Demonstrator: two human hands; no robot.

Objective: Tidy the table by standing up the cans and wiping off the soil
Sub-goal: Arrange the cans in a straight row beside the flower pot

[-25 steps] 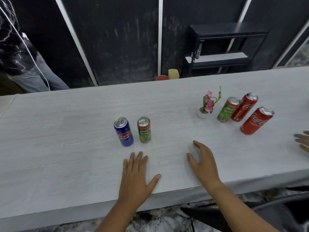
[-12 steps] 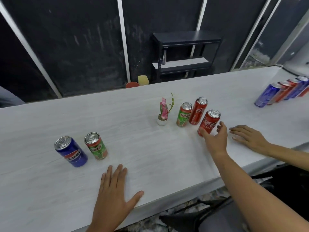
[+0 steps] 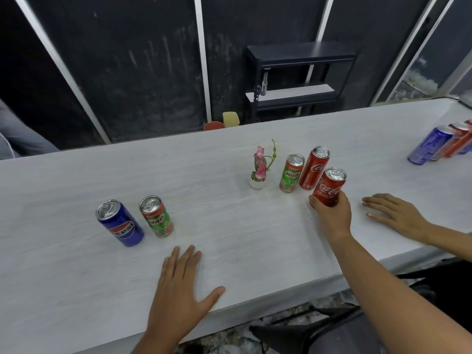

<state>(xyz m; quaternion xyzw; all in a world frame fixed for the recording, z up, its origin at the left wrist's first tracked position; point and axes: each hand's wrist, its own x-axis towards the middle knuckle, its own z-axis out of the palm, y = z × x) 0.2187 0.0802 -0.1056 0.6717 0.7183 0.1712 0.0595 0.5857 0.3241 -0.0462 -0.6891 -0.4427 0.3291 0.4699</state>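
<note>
My right hand (image 3: 332,215) is wrapped around the lower part of a red Coca-Cola can (image 3: 330,183) standing right of centre. Behind it stand a second Coca-Cola can (image 3: 314,167) and a green Milo can (image 3: 291,173). At the left, a blue Pepsi can (image 3: 120,223) and another Milo can (image 3: 156,216) stand upright side by side. My left hand (image 3: 178,287) lies flat and open on the white table (image 3: 229,238) near its front edge. I see no soil on the tabletop.
A small white pot with a pink flower (image 3: 259,172) stands beside the Milo can. Another person's hand (image 3: 393,215) rests flat on the table to the right. Several more cans (image 3: 444,143) line the far right. A dark shelf (image 3: 298,80) stands behind the table.
My right hand has moved from the near table to the front Coca-Cola can and closed on it. My view has swung to the right. My left hand has stayed flat.
</note>
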